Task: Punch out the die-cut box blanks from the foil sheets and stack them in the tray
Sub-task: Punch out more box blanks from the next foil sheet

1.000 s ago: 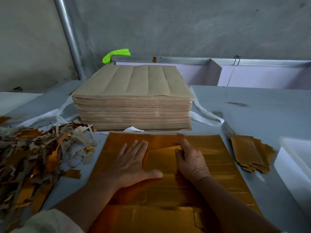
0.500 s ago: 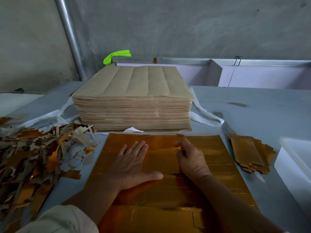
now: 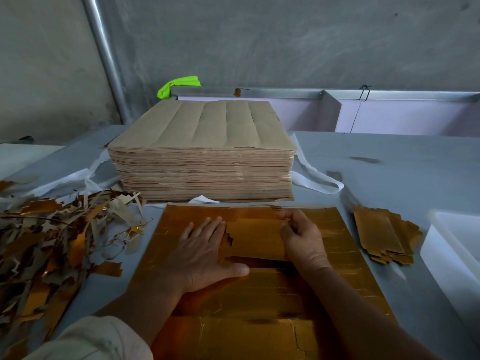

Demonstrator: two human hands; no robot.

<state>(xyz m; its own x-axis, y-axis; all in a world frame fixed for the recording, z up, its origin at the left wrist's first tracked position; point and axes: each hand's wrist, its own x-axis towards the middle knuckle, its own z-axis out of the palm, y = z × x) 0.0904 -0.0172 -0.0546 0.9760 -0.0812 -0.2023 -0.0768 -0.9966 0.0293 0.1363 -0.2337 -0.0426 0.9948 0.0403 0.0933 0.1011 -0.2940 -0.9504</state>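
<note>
Pretty dim, flat light, only soft shadows. The foil sheet (image 3: 345,255) has a mild warm glare at its near edge and dark reflections mid-sheet. Right of it the white tray (image 3: 446,255) is washed-out and blurry; the pipe (image 3: 104,48) far left of it bows, wide lens.

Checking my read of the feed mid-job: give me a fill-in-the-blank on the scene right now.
The left hand presses flat on the ____ foil sheet.
The right hand pinches a half-freed blank; loose blanks lie to its ____.
Scrap strips are piled on the person's ____ side.
The tray is coloured ____.
Missing: gold; right; left; white.
</note>
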